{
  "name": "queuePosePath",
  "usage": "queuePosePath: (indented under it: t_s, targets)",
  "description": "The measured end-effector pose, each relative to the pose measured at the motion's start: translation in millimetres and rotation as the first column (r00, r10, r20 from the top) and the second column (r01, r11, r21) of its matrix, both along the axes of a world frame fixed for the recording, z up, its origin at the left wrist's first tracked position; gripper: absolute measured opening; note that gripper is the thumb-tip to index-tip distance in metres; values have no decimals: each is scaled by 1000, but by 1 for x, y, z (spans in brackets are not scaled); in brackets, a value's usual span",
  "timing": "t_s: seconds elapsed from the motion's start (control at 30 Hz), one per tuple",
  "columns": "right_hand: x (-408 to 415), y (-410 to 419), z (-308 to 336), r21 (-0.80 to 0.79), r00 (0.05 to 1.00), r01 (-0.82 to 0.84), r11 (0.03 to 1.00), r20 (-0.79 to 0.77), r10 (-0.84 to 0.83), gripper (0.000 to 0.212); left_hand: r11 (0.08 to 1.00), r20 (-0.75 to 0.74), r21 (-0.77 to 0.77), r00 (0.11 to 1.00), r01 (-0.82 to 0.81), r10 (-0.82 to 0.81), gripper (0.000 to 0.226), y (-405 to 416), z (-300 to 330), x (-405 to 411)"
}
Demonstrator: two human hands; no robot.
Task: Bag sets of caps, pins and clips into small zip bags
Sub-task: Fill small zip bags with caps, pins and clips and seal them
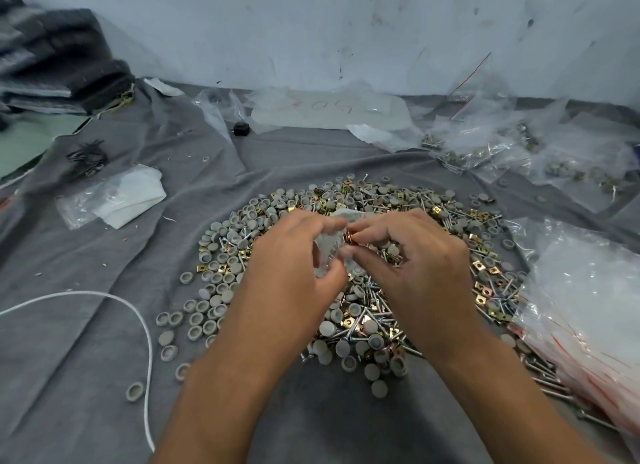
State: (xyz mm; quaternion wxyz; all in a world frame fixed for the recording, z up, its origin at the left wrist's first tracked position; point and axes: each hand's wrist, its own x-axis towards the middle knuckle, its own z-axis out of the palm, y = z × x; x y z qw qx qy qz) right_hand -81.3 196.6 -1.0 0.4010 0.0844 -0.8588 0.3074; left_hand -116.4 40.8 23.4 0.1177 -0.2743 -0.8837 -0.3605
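Above parts pile [346,255]: left hand [294,255] holds zip bag [327,252], right hand [412,255] pinches clips [349,238]

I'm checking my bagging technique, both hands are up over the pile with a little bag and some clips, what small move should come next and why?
Probably slide the gold clips pinched in the right hand into the small zip bag that the left hand holds. The clips sit right at the bag, apparently at its mouth, above the pile of caps, pins and clips, so they seem not yet inside.

A small clear crumpled plastic zip bag [329,252] sits raised at the centre of a broad heap of grey round plastic caps, silver metal pins and brass-coloured square metal clips [349,241], with a stack of clear red-lined zip bags [585,307] at 3 o'clock.
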Motion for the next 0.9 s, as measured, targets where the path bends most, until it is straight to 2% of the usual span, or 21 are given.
queuePosePath:
  t_s: [0.27,0.43,0.73,0.9]
  targets:
    - [2,0,1,-66,998,-8,998,59,12,13,1000,-2,-19,1000,-5,5,35,1,-3,-1]
    - [3,-4,5,-190,989,-70,979,114,93,12,1000,-11,-11,1000,-6,6,38,2,-2,-1]
    - [3,-3,5,-107,994,-32,994,105,43,10,999,-21,-4,999,-37,37,29,2,0,0]
    - [5,-2,4,-95,990,-4,995,140,18,5,996,-3,61,998,-63,63,27,1,0,-1]
